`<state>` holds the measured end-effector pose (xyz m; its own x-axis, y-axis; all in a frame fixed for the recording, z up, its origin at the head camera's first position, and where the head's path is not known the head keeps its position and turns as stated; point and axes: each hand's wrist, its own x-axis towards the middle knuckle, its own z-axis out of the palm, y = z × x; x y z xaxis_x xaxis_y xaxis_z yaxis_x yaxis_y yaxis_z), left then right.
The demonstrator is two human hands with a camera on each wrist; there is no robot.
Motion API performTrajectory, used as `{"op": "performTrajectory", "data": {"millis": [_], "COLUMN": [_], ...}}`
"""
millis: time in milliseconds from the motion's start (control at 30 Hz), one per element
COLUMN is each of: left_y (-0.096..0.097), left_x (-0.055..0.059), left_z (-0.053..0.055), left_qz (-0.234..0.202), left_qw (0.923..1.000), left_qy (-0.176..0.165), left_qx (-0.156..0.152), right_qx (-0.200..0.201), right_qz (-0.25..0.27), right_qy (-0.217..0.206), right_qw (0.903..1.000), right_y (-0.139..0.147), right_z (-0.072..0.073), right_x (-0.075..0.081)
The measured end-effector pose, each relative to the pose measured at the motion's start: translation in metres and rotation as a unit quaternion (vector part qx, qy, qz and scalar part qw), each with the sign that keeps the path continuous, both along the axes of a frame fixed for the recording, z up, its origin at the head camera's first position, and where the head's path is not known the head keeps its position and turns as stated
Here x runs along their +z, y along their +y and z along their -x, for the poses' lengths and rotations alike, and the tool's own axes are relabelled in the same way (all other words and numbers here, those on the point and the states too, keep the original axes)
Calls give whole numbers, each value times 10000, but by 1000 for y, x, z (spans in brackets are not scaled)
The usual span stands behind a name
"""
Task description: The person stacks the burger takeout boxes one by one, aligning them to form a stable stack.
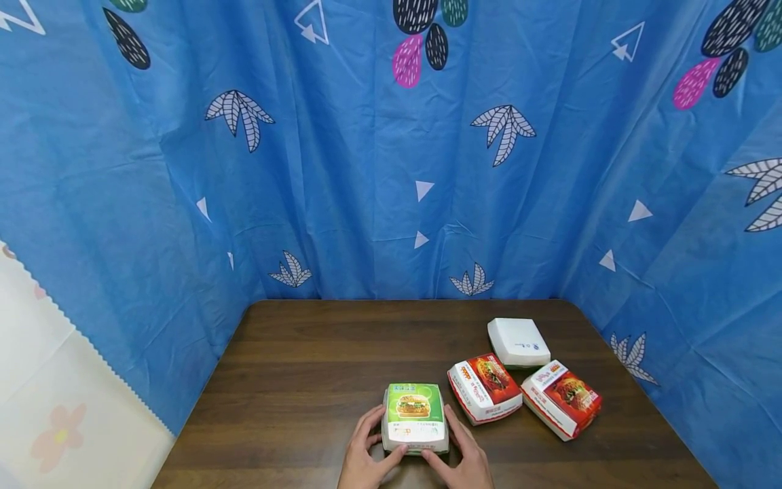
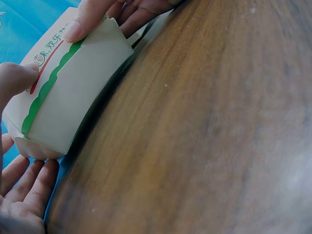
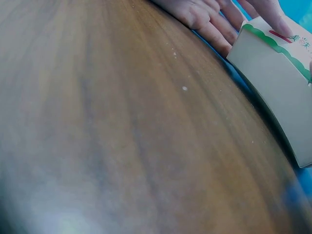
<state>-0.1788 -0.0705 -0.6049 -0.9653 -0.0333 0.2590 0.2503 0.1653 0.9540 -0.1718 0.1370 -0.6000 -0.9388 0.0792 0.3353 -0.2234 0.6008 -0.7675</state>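
A closed green and white burger box [image 1: 414, 409] with a burger picture on its lid sits at the front middle of the table. My left hand [image 1: 365, 456] holds its left side, fingers along the side and thumb at the front. From the right, my right hand [image 1: 466, 458] grips the same box in a mirrored way. In the left wrist view, the white box front [image 2: 92, 80] has a green scalloped band, with the left fingers [image 2: 41, 183] under the near corner. Most of the right hand is outside the right wrist view.
Right of the hands lie two red and white burger boxes [image 1: 487, 388] [image 1: 563, 399], set at angles. Behind them is a white box [image 1: 519, 341]. The brown wooden table [image 1: 318, 360] ends at a blue patterned curtain [image 1: 379, 170].
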Motion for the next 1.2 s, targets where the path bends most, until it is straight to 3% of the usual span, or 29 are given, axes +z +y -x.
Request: {"op": "performTrajectory", "data": {"millis": [300,500,767,1200], "left_y": [1,1,0,0], "left_x": [0,1,2,1], "left_z": [1,1,0,-1], "left_qz": [-6,-13,96,99], "left_qw": [10000,10000,10000,9999], "left_qy": [63,49,18,90], "left_qx": [26,13,15,2], "right_qx": [-139,-141,77,174], "right_qz": [-526,-523,-132,-154], "right_qy": [53,184,393,741], "right_qw": [9985,9984,9991,9970], "right_y": [0,0,2,3], "right_z": [1,3,7,13], "right_x": [6,8,11,21]}}
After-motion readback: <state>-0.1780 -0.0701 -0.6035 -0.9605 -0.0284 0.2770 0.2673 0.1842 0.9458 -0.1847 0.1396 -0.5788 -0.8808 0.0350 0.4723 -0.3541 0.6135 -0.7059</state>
